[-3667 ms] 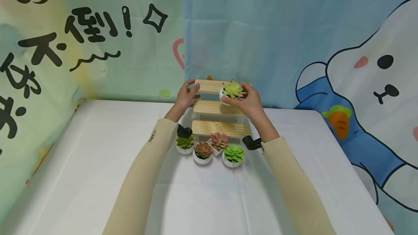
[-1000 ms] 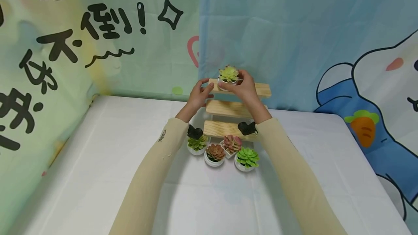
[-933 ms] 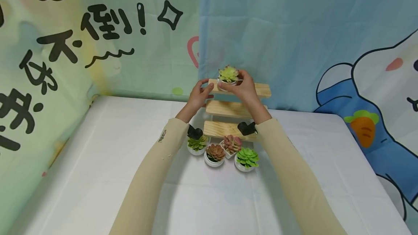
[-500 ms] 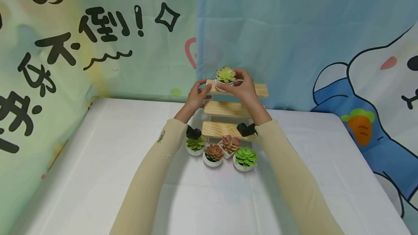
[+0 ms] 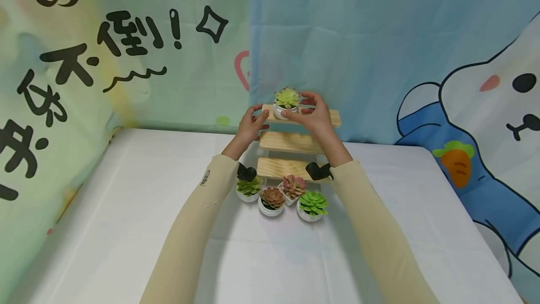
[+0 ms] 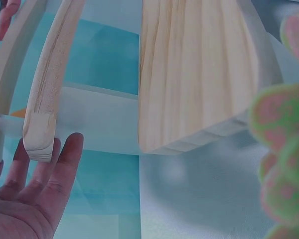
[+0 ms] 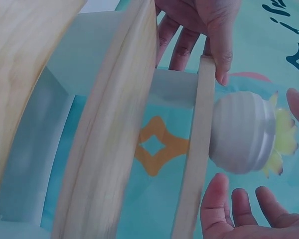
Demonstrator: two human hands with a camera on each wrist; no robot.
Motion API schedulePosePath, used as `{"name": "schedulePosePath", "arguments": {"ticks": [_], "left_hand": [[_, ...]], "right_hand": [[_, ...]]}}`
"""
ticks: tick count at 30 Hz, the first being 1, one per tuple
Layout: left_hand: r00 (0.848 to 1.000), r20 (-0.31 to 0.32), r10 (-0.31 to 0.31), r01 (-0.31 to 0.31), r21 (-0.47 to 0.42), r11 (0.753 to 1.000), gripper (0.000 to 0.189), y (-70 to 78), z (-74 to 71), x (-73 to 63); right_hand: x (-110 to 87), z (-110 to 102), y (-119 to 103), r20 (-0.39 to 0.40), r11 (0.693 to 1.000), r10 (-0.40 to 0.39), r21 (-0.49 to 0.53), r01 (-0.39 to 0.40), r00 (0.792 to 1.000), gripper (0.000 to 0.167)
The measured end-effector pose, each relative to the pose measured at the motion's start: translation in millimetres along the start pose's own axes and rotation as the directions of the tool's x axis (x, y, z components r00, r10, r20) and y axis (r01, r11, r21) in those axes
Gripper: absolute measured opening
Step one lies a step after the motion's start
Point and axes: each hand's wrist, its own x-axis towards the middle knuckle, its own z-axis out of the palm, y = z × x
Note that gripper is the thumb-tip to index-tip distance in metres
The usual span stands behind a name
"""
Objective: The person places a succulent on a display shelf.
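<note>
A yellow-green succulent in a white ribbed pot [image 5: 286, 102] stands upright on the top board, toward the left end, of a three-step wooden plant stand [image 5: 291, 142]. My right hand [image 5: 316, 114] is spread around its right side. In the right wrist view, thumb and fingers are parted from the white pot [image 7: 242, 132]. My left hand [image 5: 250, 125] holds the stand's left end, thumb over the top board and the other fingers below it. The left wrist view shows those fingers [image 6: 65, 162] by the board ends.
In front of the stand sit several potted succulents: a green one [image 5: 249, 187] at the left, a brown one [image 5: 272, 201], a pink one [image 5: 292, 187] in a square pot and a bright green one [image 5: 312, 205]. Printed cloth [image 5: 337, 50] hangs behind the white table [image 5: 168, 177].
The yellow-green succulent has gone from over the upper boards up and left onto the top board. The right hand's fingers have just loosened from its pot. The left hand stays at the stand.
</note>
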Motion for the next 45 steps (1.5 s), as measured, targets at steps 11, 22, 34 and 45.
{"name": "schedulePosePath", "arguments": {"ticks": [11,22,34,45], "left_hand": [[1.0,0.001,0.003,-0.003,0.015,1.0,0.057,0.8,0.7,-1.9],[1.0,-0.01,0.015,-0.015,0.015,1.0,0.057,-0.5,2.7,-2.3],[1.0,-0.011,0.025,-0.024,0.005,1.0,0.057,-0.7,4.8,-6.5],[0.999,-0.006,0.032,-0.032,0.002,0.999,0.057,0.7,5.8,-7.5]], "right_hand": [[-17.0,-11,3,-0.042,1.0,0.011,0.02,-0.01,0.999,0.077],[-32.1,-20,16,-0.038,0.999,0.011,0.052,-0.009,0.999,0.073],[-60.1,-26,29,-0.028,0.999,0.016,0.038,-0.015,0.999,0.074],[-86.2,-30,40,-0.015,0.999,0.031,0.045,-0.03,0.999,0.071]]}}
